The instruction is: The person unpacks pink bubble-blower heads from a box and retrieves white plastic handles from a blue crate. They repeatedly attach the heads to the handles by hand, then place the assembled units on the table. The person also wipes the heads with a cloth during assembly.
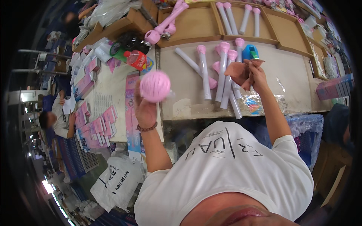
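My left hand [145,110] is raised over the table's left part, its fingers closed round a pink slotted ball [155,86]. At the right, my right hand [257,77] grips a crumpled brownish-pink cloth [238,72]. Several whitish tubes with pink ends [204,73] lie on the table between my hands, some crossing one another. Part of this pile is hidden behind the cloth. Just beyond the cloth is a blue rounded item [249,52] with a green part, which I cannot name.
Cardboard trays [188,23] line the table's far side, one holding more pink-ended tubes [247,19]. A red-labelled bottle [136,60] lies left of centre, near a long pink part [171,19]. Pink printed boxes [98,128] cover the left table, where a co-worker [60,116] holds white paper.
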Available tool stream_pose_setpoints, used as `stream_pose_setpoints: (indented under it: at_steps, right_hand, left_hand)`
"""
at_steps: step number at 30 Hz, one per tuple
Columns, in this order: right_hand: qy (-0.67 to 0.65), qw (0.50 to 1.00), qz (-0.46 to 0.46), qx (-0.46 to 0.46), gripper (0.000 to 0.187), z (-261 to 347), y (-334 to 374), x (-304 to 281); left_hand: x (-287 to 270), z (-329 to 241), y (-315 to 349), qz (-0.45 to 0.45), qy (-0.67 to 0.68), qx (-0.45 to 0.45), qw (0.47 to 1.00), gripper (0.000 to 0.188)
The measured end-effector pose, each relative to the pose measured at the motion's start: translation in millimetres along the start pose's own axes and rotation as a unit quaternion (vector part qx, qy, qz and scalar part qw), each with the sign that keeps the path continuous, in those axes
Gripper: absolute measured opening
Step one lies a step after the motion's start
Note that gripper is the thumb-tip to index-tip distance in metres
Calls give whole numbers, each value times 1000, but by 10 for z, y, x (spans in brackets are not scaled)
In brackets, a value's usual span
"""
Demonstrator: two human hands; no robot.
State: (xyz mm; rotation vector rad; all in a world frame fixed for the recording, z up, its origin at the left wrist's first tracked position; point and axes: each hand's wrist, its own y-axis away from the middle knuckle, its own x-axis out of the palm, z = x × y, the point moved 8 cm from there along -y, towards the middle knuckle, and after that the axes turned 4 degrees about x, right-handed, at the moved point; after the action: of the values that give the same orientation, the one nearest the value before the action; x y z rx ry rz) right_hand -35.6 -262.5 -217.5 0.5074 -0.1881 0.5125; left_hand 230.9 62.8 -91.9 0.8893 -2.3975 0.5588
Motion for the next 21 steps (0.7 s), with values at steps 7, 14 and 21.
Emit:
stream_pose_setpoints:
  at_steps: [7, 14, 21]
  right_hand:
    - [-81, 993, 28, 83, 35, -593, 218, 756]
    - [-112, 990, 79, 22, 34, -809, 283, 763]
    - [-48, 994, 39, 86, 30, -1018, 347, 387]
  left_hand:
    - [-358, 1744, 381, 54, -595, -246, 763, 49]
    - [-220, 2198, 524, 55, -585, -108, 802, 55]
    - [-924, 2885, 479, -118, -414, -263, 863, 44]
